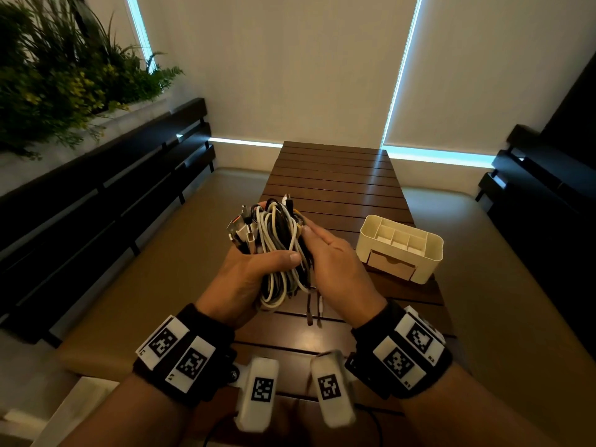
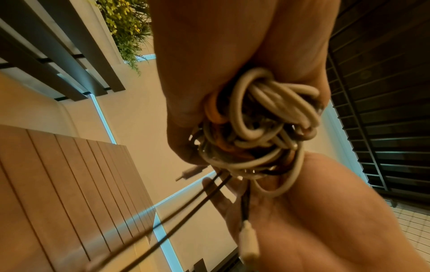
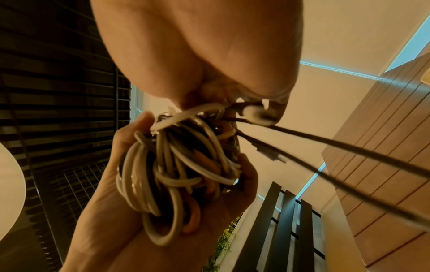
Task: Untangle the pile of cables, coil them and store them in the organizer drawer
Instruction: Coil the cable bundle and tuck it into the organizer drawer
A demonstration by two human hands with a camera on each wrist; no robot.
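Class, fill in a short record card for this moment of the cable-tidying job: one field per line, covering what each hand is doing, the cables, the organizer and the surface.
left hand: left hand grips the cable bundle from the left, thumb laid across its front
right hand: right hand holds the bundle's right side
cables: white, grey and black, still tangled, lifted off the table; plug ends stick out at upper left, two ends dangle below
organizer: cream organizer stands on the table to the right, top compartments look empty, drawer closed
surface: slatted wooden table
progress: nothing coiled or stored yet
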